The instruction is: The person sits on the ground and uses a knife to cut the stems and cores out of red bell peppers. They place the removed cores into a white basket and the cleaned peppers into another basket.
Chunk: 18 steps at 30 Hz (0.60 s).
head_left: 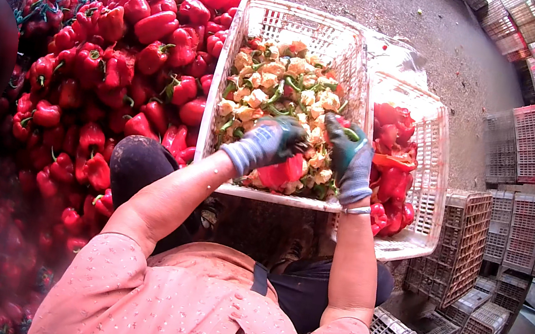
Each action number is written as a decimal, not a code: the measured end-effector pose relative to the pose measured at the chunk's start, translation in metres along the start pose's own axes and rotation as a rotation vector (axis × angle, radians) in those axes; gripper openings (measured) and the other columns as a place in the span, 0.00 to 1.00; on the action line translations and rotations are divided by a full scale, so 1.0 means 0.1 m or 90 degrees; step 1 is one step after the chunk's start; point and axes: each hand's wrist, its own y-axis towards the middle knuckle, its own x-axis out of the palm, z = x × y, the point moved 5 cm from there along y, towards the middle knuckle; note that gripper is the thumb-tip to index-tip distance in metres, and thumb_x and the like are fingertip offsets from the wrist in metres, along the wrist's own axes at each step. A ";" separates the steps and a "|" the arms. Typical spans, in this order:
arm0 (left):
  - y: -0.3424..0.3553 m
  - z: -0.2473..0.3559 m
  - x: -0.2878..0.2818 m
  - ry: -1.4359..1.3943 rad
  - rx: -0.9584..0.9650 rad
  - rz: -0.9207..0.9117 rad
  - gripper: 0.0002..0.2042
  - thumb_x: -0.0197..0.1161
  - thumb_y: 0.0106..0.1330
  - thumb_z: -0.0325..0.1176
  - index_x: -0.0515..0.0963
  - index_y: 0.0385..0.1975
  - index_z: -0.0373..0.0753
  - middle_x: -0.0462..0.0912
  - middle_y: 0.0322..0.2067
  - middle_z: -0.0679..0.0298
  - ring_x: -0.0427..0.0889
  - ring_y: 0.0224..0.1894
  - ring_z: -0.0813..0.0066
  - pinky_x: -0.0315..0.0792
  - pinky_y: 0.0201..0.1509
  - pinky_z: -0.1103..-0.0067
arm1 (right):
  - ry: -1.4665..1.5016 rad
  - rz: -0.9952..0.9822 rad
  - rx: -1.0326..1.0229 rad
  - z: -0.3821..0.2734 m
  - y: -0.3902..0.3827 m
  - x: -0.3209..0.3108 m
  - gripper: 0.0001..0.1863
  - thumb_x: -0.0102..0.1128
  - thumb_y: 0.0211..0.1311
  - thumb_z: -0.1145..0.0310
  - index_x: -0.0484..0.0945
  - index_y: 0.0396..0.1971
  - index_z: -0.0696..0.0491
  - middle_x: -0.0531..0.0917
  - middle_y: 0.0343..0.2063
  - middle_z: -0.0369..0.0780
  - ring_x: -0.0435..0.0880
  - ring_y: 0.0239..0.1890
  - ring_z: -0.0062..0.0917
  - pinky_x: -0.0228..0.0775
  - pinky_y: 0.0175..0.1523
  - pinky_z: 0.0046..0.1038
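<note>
Both gloved hands are working over a white plastic crate (246,42) that is sitting in front of the person, filled with pale pepper cores and green stems (281,87). The left hand (270,144) is curling closed around a red pepper (283,171), which is hanging just above the near edge of the cores. The right hand (349,158) is reaching in just beside it, fingers bent and touching the pepper's upper side (whether it is actually gripping anything, I cannot tell). A second white crate (430,188) is standing to the right, holding cut red pepper pieces (390,160). A large heap of whole red peppers (106,67) is lying on the ground to the left. Stacked empty crates (523,219) are standing further right.
</note>
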 end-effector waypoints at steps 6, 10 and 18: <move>-0.27 0.15 0.19 0.272 -0.076 -0.302 0.41 0.75 0.45 0.50 0.68 0.65 0.60 0.60 0.70 0.54 0.56 0.71 0.42 0.59 0.67 0.48 | 0.105 -0.070 -0.092 0.10 -0.04 -0.19 0.20 0.67 0.61 0.54 0.82 0.44 0.55 0.84 0.32 0.36 0.80 0.28 0.18 0.69 0.26 0.20; -0.28 0.06 0.39 0.324 -0.159 -0.291 0.39 0.73 0.42 0.43 0.70 0.62 0.60 0.58 0.70 0.59 0.51 0.73 0.43 0.57 0.65 0.42 | 0.077 -0.024 0.028 0.03 -0.24 -0.37 0.21 0.62 0.65 0.59 0.79 0.50 0.59 0.84 0.37 0.38 0.83 0.34 0.21 0.74 0.35 0.22; -0.10 -0.03 -0.15 -0.217 -0.383 0.027 0.19 0.63 0.52 0.36 0.78 0.45 0.39 0.83 0.35 0.59 0.84 0.37 0.67 0.76 0.42 0.77 | 0.249 0.046 0.052 -0.03 -0.69 -0.95 0.23 0.56 0.69 0.56 0.73 0.56 0.56 0.85 0.42 0.41 0.87 0.34 0.26 0.68 0.22 0.18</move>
